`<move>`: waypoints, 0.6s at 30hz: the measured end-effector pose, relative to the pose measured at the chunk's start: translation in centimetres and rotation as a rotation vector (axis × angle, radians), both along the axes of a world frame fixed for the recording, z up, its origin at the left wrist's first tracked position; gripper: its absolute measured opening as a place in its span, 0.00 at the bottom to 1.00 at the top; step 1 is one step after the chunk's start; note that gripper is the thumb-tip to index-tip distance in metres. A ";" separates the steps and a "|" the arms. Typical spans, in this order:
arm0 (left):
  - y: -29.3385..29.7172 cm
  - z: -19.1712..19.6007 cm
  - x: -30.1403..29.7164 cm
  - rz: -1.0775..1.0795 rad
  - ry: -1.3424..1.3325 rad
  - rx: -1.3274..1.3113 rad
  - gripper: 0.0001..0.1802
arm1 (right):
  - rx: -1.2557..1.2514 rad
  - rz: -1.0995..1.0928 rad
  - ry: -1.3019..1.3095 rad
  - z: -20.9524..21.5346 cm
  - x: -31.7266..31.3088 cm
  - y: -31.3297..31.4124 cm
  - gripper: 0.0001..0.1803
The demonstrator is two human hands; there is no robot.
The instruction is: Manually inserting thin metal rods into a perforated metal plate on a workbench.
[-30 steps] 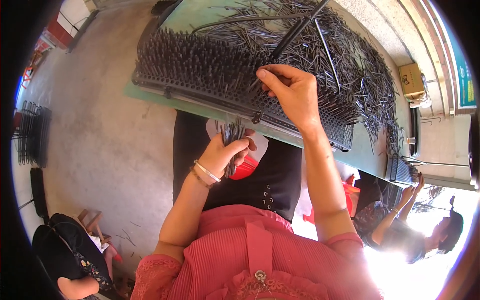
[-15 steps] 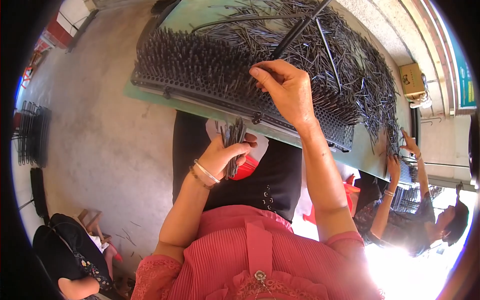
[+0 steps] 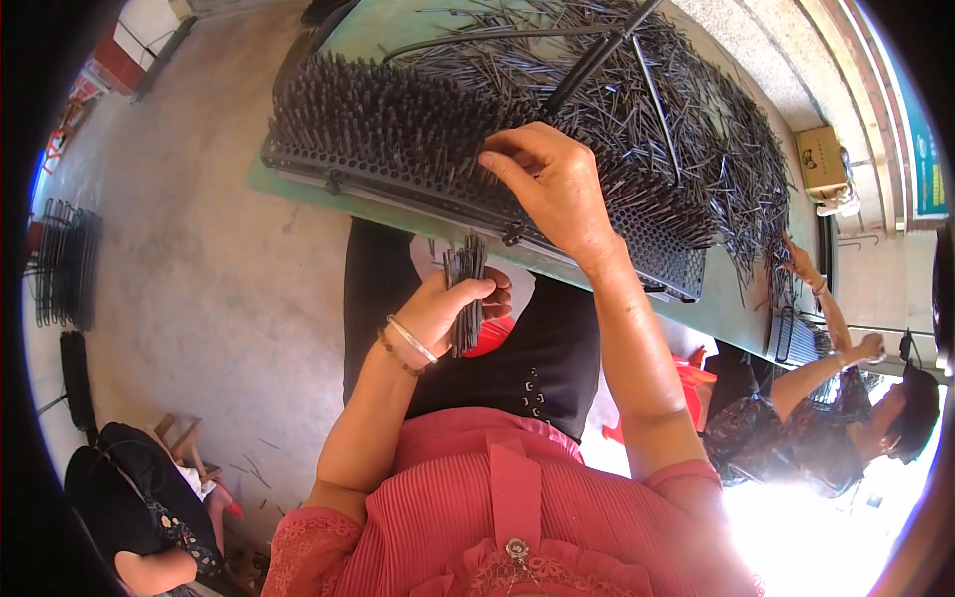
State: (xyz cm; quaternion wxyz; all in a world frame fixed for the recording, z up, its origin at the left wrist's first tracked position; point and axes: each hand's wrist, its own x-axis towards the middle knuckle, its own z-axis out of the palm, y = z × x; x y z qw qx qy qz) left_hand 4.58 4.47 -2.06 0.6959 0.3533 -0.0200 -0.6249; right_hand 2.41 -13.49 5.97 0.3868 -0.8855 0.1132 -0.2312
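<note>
My left hand (image 3: 438, 308), wearing a bangle and a beaded bracelet, is closed round an upright bundle of thin dark rods (image 3: 464, 308) above my lap. My right hand (image 3: 552, 189) reaches over a black perforated rack (image 3: 637, 235), with thumb and forefinger pinched together close to the rods standing in it. Whatever lies between those fingertips is too small to make out. Many dark rods (image 3: 368, 114) stand upright in the rack's holes, dense on the left and along its back edge. Bare holes show along the front and at the right end.
A heap of loose rods (image 3: 721, 149) covers the green table (image 3: 383, 30) behind the rack, with black bars (image 3: 587, 70) crossing over it. A co-worker (image 3: 796, 428) sits at the right end. A cardboard box (image 3: 820, 159) stands by the wall. Another seated person (image 3: 139, 507) is at lower left.
My right hand has shifted slightly left along the rack. My left hand stays nearly in place with the bundle. The co-worker's nearer hand has drawn back from the table.
</note>
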 end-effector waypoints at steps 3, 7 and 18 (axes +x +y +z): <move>0.0 0.4 0.0 0.004 0.059 -0.013 0.12 | -0.057 -0.009 -0.019 -0.1 0.1 0.3 0.08; 0.1 0.9 0.3 -0.061 0.034 0.045 0.12 | -0.189 0.024 -0.106 -0.2 -0.3 0.6 0.07; 0.1 0.7 0.3 -0.044 -0.072 -0.058 0.17 | -0.507 0.050 -0.008 0.4 0.5 1.1 0.07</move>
